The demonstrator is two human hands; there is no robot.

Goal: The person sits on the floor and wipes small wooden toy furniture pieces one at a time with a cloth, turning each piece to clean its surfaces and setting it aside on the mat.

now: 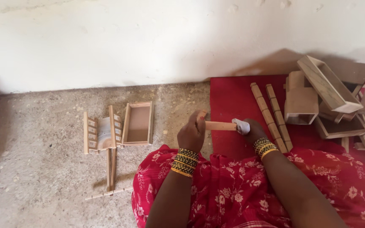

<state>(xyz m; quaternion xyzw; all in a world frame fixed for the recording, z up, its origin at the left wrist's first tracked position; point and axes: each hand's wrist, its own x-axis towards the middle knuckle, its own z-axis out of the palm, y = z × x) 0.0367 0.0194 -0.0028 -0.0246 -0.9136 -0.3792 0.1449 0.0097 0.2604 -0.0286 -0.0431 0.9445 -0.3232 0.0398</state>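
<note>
My left hand (192,134) grips one end of a short pale wooden stick (219,126), held level above my lap. My right hand (252,130) presses a small white cloth (242,126) against the stick's other end. Both wrists wear stacked black and gold bangles. My lap is covered by a red cloth with white flowers (250,190).
On the concrete floor at the left lie a small open wooden box (138,123), a ladder-like slatted frame (100,131) and thin sticks (110,169). On a red mat (233,97) at the right lie two long notched strips (271,116) and a pile of wooden boxes (328,95). A white wall stands behind.
</note>
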